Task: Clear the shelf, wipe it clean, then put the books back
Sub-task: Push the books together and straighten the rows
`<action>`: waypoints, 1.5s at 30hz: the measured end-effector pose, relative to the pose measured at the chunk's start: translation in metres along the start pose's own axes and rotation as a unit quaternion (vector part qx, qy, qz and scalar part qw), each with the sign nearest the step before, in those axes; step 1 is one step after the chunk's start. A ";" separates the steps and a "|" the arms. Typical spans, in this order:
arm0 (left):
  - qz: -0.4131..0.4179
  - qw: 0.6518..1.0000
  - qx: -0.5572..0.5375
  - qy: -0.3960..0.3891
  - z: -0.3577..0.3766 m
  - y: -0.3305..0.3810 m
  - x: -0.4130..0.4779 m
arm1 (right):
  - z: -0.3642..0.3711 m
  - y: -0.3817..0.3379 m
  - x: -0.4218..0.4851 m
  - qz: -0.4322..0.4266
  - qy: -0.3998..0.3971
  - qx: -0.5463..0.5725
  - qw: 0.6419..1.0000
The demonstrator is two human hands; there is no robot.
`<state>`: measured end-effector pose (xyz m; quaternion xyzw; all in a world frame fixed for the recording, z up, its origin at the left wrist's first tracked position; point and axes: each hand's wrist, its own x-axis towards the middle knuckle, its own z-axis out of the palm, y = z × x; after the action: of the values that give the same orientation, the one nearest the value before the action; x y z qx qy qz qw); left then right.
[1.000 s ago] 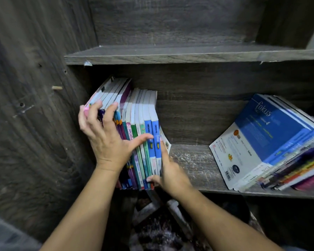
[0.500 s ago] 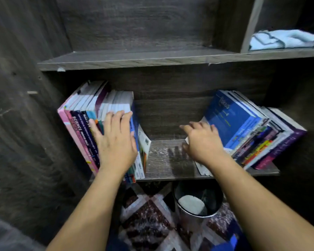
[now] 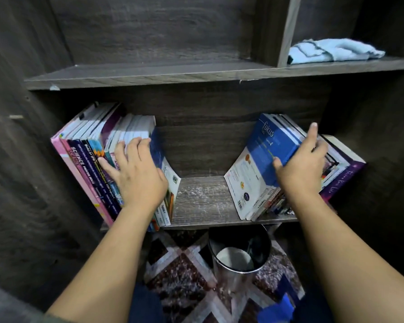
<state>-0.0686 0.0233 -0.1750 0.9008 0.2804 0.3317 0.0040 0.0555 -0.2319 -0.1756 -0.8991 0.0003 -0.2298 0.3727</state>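
- Leaning toward the left wall of the shelf (image 3: 203,201), the left books (image 3: 84,159) stand spines out. The left grip (image 3: 140,176) lies flat on them, fingers straight and close together.
- The right books (image 3: 250,183) tilt toward the right wall, and the right grip (image 3: 301,169) clasps the front ones, thumb on the blue cover.
- The 2 groups stand well apart.
- A light blue cloth (image 3: 334,51) lies in the upper right compartment.
- A metal bin (image 3: 240,259) stands on the patterned rug (image 3: 180,271) below.
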 end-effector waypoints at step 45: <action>0.077 0.986 -0.078 0.122 0.002 -0.044 0.008 | 0.160 -0.072 -0.090 -0.104 -0.466 0.162 0.863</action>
<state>-0.0843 0.0655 -0.1803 0.8693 0.1818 0.4595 0.0141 0.0286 -0.0575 -0.2629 -0.8231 -0.3041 0.1821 0.4436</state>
